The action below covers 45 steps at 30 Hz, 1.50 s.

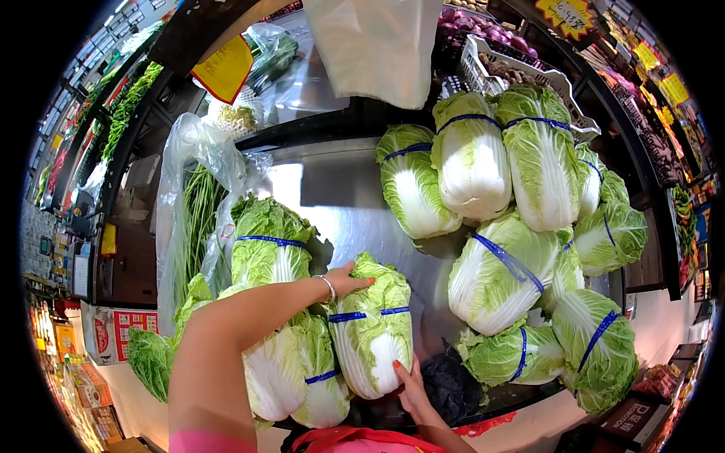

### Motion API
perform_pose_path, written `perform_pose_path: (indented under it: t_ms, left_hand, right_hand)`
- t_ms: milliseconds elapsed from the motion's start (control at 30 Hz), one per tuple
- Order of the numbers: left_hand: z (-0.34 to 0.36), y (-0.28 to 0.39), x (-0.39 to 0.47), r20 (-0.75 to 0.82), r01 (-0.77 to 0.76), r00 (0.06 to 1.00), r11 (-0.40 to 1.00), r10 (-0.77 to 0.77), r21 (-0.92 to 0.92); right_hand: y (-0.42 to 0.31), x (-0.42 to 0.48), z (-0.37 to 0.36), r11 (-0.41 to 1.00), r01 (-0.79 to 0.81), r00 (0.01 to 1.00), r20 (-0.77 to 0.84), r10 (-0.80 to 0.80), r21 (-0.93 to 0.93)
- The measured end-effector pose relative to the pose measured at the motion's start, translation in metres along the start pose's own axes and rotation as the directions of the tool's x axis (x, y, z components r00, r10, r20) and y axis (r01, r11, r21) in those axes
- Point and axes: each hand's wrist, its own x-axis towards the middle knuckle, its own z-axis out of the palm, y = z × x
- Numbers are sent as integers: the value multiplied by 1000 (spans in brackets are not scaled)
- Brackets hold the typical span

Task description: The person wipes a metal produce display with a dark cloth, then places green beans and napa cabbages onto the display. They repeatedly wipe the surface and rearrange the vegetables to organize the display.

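Observation:
A napa cabbage with a blue band (376, 334) is between my two hands at the front of the metal display counter (362, 226). My left hand (342, 281), with a bracelet at the wrist, grips its leafy top end. My right hand (412, 385) holds its white base from the lower right, the thumb on the stem. Several banded cabbages (269, 243) lie close on the left, partly hidden by my left arm. On the right is a larger pile of banded napa cabbages (473, 161), some stacked on others.
Long green beans in a clear plastic bag (201, 226) lie at the left. A crumpled black plastic bag (450, 385) is at the front edge. White plastic bags (376, 51) hang over the back. A white crate (561, 85) stands behind the right pile, beside red onions (481, 25).

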Motion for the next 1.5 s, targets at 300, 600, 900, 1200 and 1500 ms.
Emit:
perform_pose_path:
  t_ms: [300,600,900,1200,1500]
  left_hand:
    - [-145,44,6,-457,-373,854,905,249,-203]
    - [-257,41,122,-458,-366,817,929,349,56]
    - [-228,51,133,-761,91,553,883,339,460]
    - [-87,177,76,-713,-836,541,378,446,-398]
    - [22,264,27,-289,-600,759,454,583,-658]
  right_hand:
    - [-99,115,88,962,255,953,193,-234,-95]
    - [-123,241,169,973,188,962,223,-155,-137]
    - [-147,243,169,797,161,984,160,-82,-582]
    - [-366,84,29,-110,614,-101,61,-993,-781]
    - [-451,133,-53,437,567,611,0,-792,-698]
